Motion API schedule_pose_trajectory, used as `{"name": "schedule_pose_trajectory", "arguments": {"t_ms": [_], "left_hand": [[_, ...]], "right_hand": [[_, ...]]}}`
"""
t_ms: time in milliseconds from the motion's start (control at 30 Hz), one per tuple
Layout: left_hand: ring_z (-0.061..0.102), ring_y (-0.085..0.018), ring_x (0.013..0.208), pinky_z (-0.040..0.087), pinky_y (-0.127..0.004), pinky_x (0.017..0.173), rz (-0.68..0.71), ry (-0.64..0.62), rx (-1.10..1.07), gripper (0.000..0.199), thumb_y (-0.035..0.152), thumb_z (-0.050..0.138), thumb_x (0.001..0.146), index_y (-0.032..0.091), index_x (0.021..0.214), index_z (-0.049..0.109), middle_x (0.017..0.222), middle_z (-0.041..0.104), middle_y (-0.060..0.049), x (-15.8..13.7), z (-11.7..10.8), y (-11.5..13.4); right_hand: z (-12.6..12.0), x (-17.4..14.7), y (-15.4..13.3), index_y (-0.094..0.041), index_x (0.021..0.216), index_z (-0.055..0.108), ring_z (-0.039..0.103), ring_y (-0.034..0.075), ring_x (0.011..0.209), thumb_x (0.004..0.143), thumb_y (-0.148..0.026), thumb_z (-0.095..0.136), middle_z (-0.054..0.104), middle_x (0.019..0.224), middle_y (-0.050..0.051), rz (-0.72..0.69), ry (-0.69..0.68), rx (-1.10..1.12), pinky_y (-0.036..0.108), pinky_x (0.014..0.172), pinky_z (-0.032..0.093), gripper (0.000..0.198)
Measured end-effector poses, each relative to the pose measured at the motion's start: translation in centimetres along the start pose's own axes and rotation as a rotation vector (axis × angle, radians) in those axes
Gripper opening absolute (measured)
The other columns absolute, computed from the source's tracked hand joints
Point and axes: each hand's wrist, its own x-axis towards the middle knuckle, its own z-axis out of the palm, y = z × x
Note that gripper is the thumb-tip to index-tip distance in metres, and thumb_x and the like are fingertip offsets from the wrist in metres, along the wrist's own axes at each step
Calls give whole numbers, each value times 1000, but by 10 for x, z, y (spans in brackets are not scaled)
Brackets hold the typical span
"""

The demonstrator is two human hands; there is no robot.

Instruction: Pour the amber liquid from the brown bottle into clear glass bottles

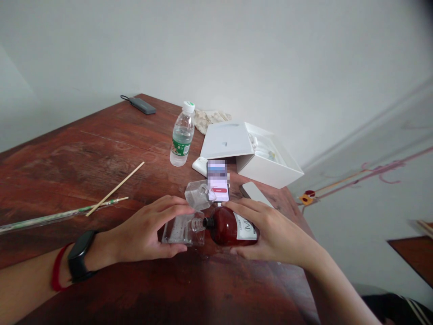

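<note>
My left hand [145,230] is wrapped round a clear square plastic bottle [181,231], its fingers above and its thumb along the near side. My right hand [274,230] grips a red-brown bottle [223,225] with a white label, which looks to be on its side. The two bottles' necks point at each other and meet or nearly meet; the brown one's neck is black. Just beyond the left fingertips is another clear plastic container [198,195]. A phone [221,192] with a lit, partly blurred screen lies beyond the brown bottle.
A water bottle [182,135] stands farther back on the wooden table [84,149]. Behind the phone are an open white box [270,164] and a small white case [199,165]. Chopsticks [115,189] and a grey pouch-like device [142,105] lie leftward. The table's right edge is close to my right arm.
</note>
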Motion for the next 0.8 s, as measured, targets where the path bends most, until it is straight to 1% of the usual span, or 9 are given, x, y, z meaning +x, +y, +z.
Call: {"name": "schedule_pose_trajectory", "arguments": {"t_ms": [267, 400, 600, 800], "left_hand": [[66, -29, 130, 57, -43, 113, 7, -7, -5, 63, 35, 86, 94, 30, 149, 57, 142, 67, -9, 0, 0, 0], [66, -29, 130, 57, -42, 113, 21, -4, 3, 64, 36, 87, 94, 30, 150, 56, 142, 66, -9, -1, 0, -1], [66, -28, 130, 57, -42, 114, 15, -8, 14, 64, 36, 87, 94, 30, 150, 56, 142, 66, -8, -1, 1, -2], [66, -28, 130, 56, -41, 115, 25, -4, 24, 63, 36, 87, 94, 29, 149, 56, 142, 66, -8, 0, 1, -3]], "right_hand": [[-1, 0, -1, -18, 151, 63, 78, 36, 118, 82, -42, 90, 77, 136, 18, 4, -6, 17, 48, 98, 65, 78], [-2, 1, -2, -18, 150, 64, 78, 36, 118, 81, -39, 90, 77, 136, 17, 9, -20, 19, 47, 97, 65, 77], [-2, 0, -2, -17, 150, 64, 78, 36, 117, 78, -39, 93, 77, 134, 17, 17, -21, -2, 47, 97, 65, 80], [-1, 0, -1, -17, 150, 64, 78, 36, 117, 80, -37, 91, 77, 135, 17, 7, -16, -2, 48, 98, 65, 78]]}}
